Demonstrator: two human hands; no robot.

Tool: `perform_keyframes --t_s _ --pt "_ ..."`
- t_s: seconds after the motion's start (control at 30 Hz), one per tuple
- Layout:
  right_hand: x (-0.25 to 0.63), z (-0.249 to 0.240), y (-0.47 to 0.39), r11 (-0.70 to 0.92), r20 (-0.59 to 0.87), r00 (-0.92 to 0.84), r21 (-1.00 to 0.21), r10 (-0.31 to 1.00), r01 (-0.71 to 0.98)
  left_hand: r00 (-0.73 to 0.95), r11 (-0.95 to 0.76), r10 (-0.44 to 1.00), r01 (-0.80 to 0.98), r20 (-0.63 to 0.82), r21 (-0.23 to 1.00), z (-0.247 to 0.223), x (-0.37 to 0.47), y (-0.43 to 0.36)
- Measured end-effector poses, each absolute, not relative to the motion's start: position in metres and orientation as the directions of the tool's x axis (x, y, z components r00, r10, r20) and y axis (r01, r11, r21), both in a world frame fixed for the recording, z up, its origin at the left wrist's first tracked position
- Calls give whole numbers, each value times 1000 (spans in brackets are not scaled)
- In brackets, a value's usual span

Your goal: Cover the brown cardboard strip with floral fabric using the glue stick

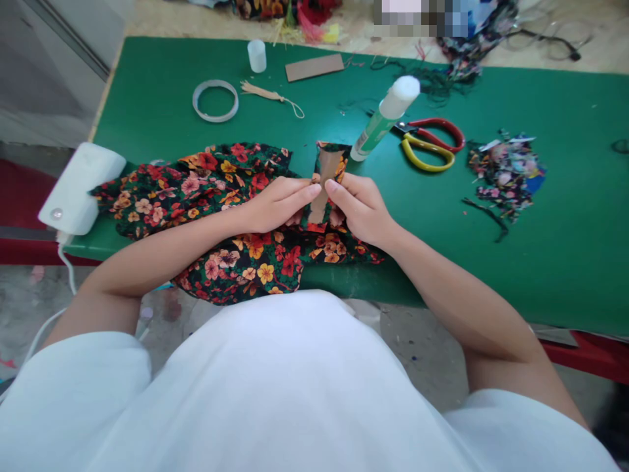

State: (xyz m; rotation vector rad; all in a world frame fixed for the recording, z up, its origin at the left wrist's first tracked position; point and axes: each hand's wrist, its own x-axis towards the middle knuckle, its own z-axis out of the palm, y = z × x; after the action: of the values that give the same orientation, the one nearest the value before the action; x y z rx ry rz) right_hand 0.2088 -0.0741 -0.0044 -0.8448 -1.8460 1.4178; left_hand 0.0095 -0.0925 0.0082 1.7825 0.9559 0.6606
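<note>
Between my hands is a brown card strip [330, 164] with floral fabric folded over its edges. My left hand [282, 204] grips its left side, thumb on top and fingers curled beneath. On the right side my right hand [362, 206] holds it the same way, the two thumb tips close together. Dark floral fabric [236, 196] with red, yellow and pink flowers spreads under and to the left of my hands. Just beyond my right hand a glue stick [386, 118] with a white cap stands upright.
Scissors [432, 145] with red and yellow handles and a scrap pile [508, 170] lie right. Beyond my hands are a tape ring [215, 101], a tassel [268, 94], a white cap [256, 56] and a card strip [314, 67]. A white box [81, 189] sits at the left edge.
</note>
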Motion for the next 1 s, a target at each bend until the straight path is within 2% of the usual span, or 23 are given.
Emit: perform_keyframes --t_s 0.2,0.4,0.67,0.87,1.0 --pt "209 -11 -70 210 145 -486 -974 862 82 611 -307 791 359 27 881 15 9 -92" --pt "209 -9 -69 216 156 -470 -974 869 76 581 -361 811 405 69 840 19 13 -92" --pt "210 -14 -66 208 170 -415 -977 894 48 596 -247 803 327 4 912 14 12 -94" --pt "207 -7 -67 160 150 -343 -987 927 1 618 -341 785 365 49 866 17 10 -91" --pt "208 -8 -68 192 167 -368 -981 915 32 631 -274 776 337 0 900 17 11 -92"
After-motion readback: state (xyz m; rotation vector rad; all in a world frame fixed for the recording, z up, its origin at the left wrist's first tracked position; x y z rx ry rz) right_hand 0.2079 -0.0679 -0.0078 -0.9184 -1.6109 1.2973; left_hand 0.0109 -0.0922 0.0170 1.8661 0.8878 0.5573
